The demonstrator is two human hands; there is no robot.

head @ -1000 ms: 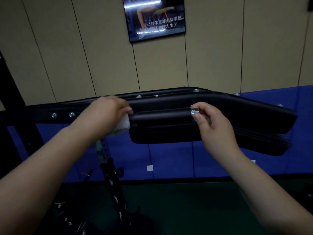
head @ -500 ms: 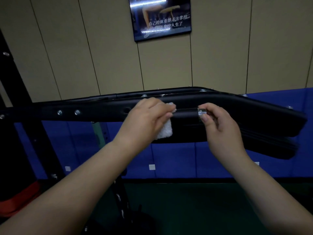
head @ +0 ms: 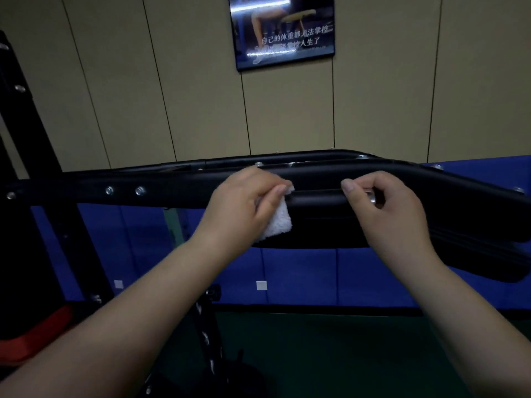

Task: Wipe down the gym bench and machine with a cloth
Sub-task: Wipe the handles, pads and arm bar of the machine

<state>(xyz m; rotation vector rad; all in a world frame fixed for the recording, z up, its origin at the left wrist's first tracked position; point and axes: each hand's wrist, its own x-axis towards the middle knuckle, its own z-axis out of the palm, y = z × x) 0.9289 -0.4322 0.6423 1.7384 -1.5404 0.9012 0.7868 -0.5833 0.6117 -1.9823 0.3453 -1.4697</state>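
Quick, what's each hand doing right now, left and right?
Left hand: closed around the white cloth, pressing it to the black handle bar.
Right hand: fingers curled, gripping the black handle bar by its silver end cap.

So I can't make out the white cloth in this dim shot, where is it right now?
In the head view the cloth sits just left of centre, gripped by the left hand against the left end of the black handle, whose other end the right hand holds.
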